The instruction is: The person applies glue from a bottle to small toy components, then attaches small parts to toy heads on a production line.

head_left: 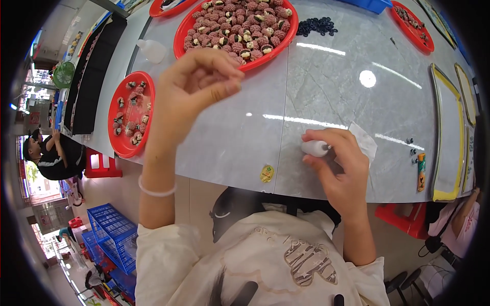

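My left hand point(191, 92) is raised over the table in front of a large red tray point(178, 41). Its thumb and forefinger come together in a pinch; what lies between them, if anything, is too small to make out. Many small pink, bumpy pieces point(235, 25) with cream and black parts fill that tray. In my right hand point(349, 160) is a small white squeeze bottle point(315, 148), tilted sideways, its thin nozzle toward the palm. A crumpled white tissue point(366, 143) lies beside the right hand.
A smaller red tray point(127, 152) with similar pieces stands at the left. Another white bottle point(152, 51) lies behind it. Black rings point(316, 25) are heaped at the back. Small dark pieces point(412, 152) and an orange-green tube point(421, 173) lie right, near a yellow-edged board point(444, 196).
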Tool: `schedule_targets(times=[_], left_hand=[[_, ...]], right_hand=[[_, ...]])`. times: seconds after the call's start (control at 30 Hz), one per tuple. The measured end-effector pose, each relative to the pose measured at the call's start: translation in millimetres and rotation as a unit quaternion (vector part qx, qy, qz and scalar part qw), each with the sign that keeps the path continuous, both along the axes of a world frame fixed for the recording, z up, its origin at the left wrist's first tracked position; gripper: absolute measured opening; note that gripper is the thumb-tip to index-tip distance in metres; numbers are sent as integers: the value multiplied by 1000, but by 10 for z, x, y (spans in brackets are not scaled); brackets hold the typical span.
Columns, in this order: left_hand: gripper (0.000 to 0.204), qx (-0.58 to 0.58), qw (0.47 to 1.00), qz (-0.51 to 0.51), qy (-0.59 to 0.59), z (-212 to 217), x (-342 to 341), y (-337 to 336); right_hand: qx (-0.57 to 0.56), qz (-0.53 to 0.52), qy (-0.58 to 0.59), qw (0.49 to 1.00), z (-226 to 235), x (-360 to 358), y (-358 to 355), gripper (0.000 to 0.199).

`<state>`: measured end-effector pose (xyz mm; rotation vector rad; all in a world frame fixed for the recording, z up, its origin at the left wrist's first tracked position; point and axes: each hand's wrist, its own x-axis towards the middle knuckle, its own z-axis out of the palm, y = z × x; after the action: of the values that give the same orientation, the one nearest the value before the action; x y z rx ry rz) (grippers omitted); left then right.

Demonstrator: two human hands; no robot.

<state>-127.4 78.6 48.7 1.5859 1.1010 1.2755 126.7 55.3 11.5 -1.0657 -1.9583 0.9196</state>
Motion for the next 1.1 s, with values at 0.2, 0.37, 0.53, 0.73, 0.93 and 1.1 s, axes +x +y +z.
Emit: schedule_targets(times=[0.2,0.37,0.53,0.73,0.93,1.1], left_hand=[[21,-101,975,17,-198,-317,594,-505],[23,-124,946,-42,-298,-578,918,-623],[24,-187,911,-72,-360,-603,1157,-691],[40,-230,917,-40,-324,-653,1290,-777],[45,-231,913,-24,-335,-655,1345,-781],[45,-247,908,-22,-336,-647,1334,-786]], right_hand=[[-132,-35,232,963,-36,211,-158,37],[-73,-110,149,980,79,468,-188,55],[-52,11,205,977,82,765,-143,55],[-105,-49,165,979,112,900,-182,53],[-58,-42,151,986,71,872,-138,50],[-30,-15,164,986,97,853,-193,48]])
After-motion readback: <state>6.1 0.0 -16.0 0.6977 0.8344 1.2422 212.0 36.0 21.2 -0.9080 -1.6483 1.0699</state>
